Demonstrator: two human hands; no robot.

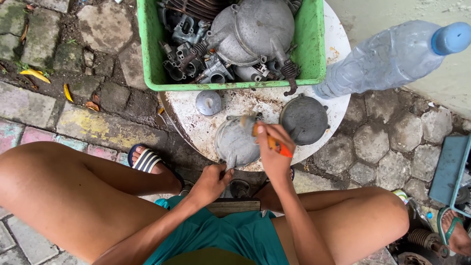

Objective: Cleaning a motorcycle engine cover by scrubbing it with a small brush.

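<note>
From the head view, we see our right hand (273, 147) closed around an orange-handled brush (269, 141), its bristles on the grey metal engine cover (235, 142) that lies at the near edge of the round white counter (338, 105). Our left hand (211, 182) pinches the cover's lower tip, steadying it. Just to the right lies a darker round cover (304, 119), and behind it a small metal cap (208, 102). A green crate (147, 54) of engine parts sits behind these, and a plastic bottle (392, 56) leans in from the right.
</note>
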